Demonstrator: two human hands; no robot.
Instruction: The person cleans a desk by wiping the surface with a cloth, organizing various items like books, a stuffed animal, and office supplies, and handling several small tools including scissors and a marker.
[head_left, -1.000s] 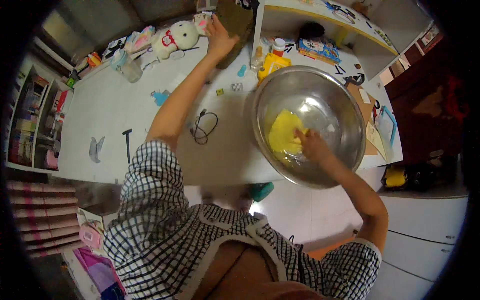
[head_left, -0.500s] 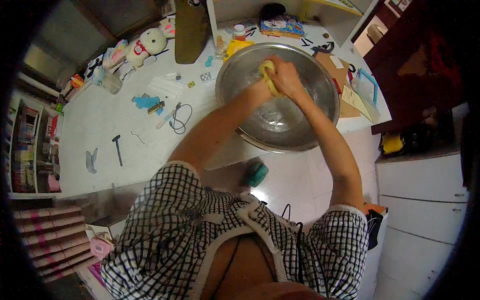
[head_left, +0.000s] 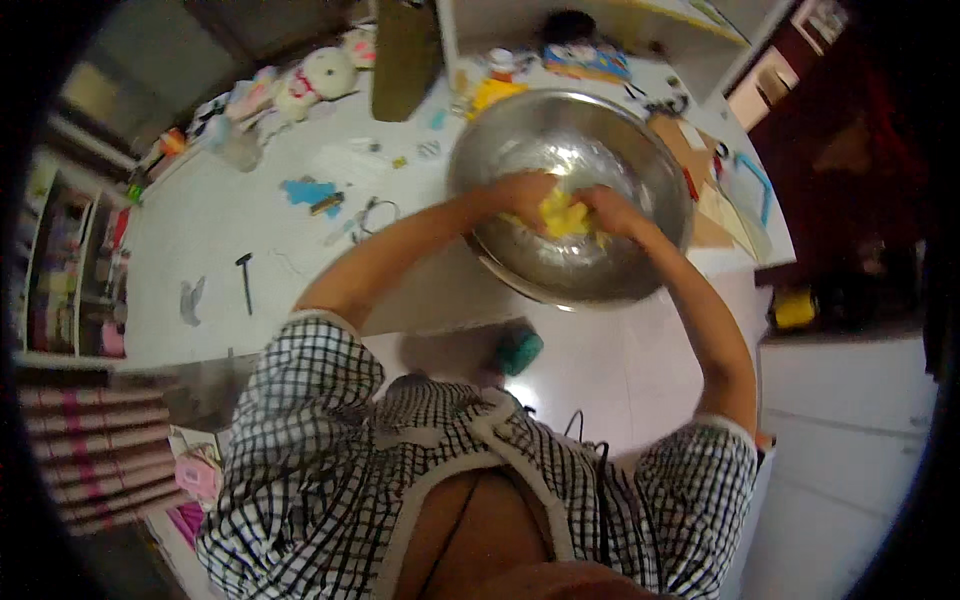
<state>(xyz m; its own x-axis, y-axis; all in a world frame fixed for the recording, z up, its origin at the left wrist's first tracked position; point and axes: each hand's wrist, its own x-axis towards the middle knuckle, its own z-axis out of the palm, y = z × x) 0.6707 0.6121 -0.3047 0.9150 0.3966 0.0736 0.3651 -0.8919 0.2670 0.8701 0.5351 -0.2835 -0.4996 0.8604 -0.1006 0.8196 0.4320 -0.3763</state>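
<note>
Left hand and right hand have parted, grip holding cloth in a basin on the table, pale floor below.

A crumpled yellow cloth is bunched inside a wide, shiny metal basin.

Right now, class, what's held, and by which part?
The left hand holds the crumpled yellow cloth by its left side, the right hand by its right.

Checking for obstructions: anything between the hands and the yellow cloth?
Nothing visible. The left hand and right hand both hold the yellow cloth inside the metal basin; the forearms pass over its rim.
</note>
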